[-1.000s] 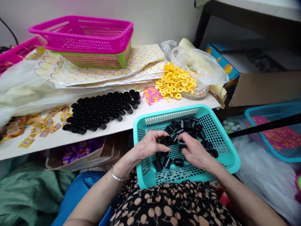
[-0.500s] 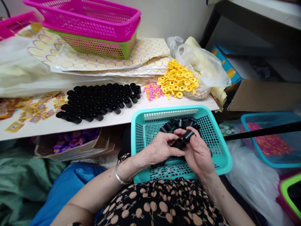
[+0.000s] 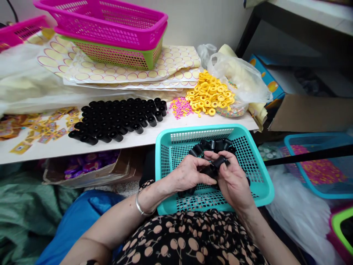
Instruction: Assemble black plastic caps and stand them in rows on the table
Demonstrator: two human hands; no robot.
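Observation:
A turquoise basket [image 3: 215,129] sits on my lap with several loose black plastic cylinders [image 3: 196,149] inside. Above it my two hands work close together. My left hand [image 3: 190,172] is closed round a black cylinder [image 3: 207,170], thumb below and fingers above. In the fingers of my right hand [image 3: 234,178] is another black cylinder [image 3: 220,162], its end near the left one; whether the two touch I cannot tell. Rows of upright, hollow black cylinders [image 3: 118,116] stand packed on the white table [image 3: 132,141].
Yellow ring-shaped pieces [image 3: 211,94] and small pink-and-yellow bits [image 3: 180,107] lie beside the rows. Small yellow packets [image 3: 46,129] are at the left. Behind stand stacked pink and green baskets [image 3: 110,25] on printed sheets [image 3: 129,73]. A blue basket [image 3: 317,191] is at right.
My right hand has turned its cylinder a little and moved its thumb onto it. The left hand keeps its grip. The whole view has shifted slightly.

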